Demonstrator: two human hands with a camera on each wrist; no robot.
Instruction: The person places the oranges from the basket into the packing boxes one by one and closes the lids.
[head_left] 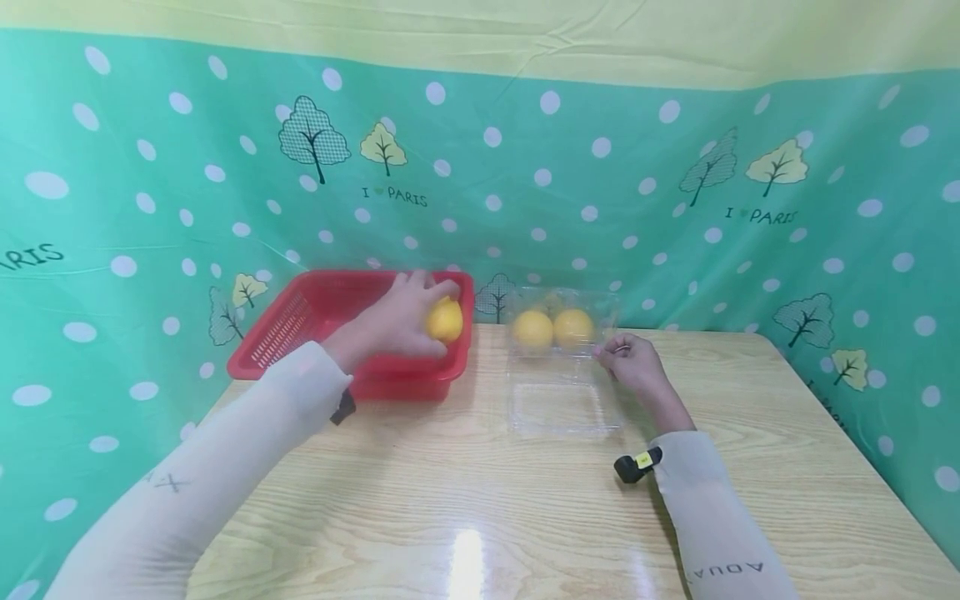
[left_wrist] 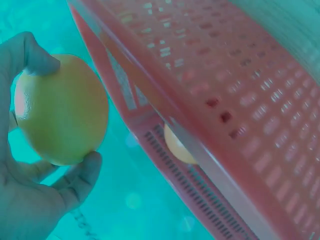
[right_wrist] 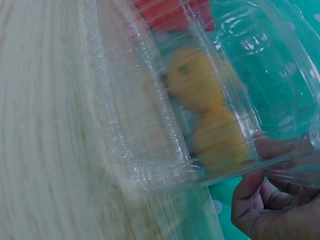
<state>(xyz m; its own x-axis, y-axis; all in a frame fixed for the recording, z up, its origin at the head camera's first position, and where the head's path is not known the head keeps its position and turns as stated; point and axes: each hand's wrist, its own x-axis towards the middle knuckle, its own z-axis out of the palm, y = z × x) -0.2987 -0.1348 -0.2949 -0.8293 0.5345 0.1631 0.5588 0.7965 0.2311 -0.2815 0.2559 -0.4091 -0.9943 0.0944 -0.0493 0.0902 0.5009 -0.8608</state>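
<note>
Left wrist view shows us a smooth, glossy, yellowish orange (left_wrist: 62,110) at frame left, clamped in the left hand (head_left: 401,321), thumb and fingers spread around it. In the head view we find it just left of centre, at the right end of the red basket (head_left: 405,389); right of centre, the right hand (head_left: 636,365) pinches the edge of the clear plastic clamshell (head_left: 558,407).

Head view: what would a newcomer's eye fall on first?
Probably the bright red basket at the table's left, where the left hand grips an orange at its right end. Next, the clear box to its right, oranges in its far half, the right hand pinching its edge. Behind everything hangs a dotted green curtain.
</note>
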